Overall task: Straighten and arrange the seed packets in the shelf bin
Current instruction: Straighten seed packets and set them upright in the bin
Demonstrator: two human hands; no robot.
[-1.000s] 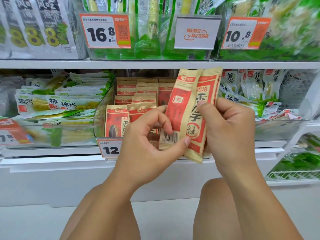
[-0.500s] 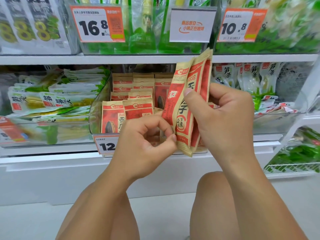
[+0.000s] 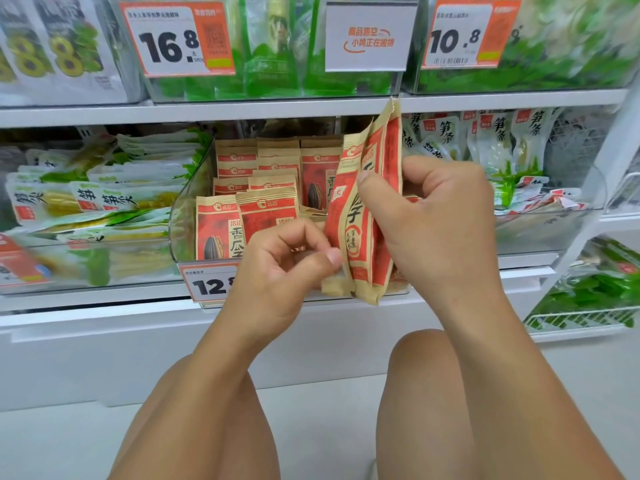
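Head view, sole cam. Centre frame: right hand point(image 3: 446, 230) grips a small stack of seed packets point(image 3: 360, 216), thumb across the front face, fingers curled behind; stack stands near-upright, tilted slightly right, in front of the clear shelf bin point(image 3: 187, 216). Left hand point(image 3: 287, 268) sits lower centre, fingers curled, thumb and forefinger pinching at the stack's lower left edge. We can't tell exactly how many packets are in the stack. More packets of same kind point(image 3: 263, 202) stand in rows inside the bin, centre-left, faces fwd.

Handling, our judgement: packets look light, paper-type, soft and crinkly, contents loose, so they flex and slide against each other. Best hold approx mid-body with flat pinch, squaring the bottom edges before seating them in the bin's vacant right part.

Writing: packets red/tan w/ Chinese characters and a sunflower-seed graphic. Bin tag point(image 3: 211, 284) at lower centre-left reads "12", rest hidden by left hand. Upper-left tag point(image 3: 178, 38) reads "16.8"; upper-right tag point(image 3: 467, 34) "10.8". White sign point(image 3: 370, 38) at top centre has orange Chinese text.
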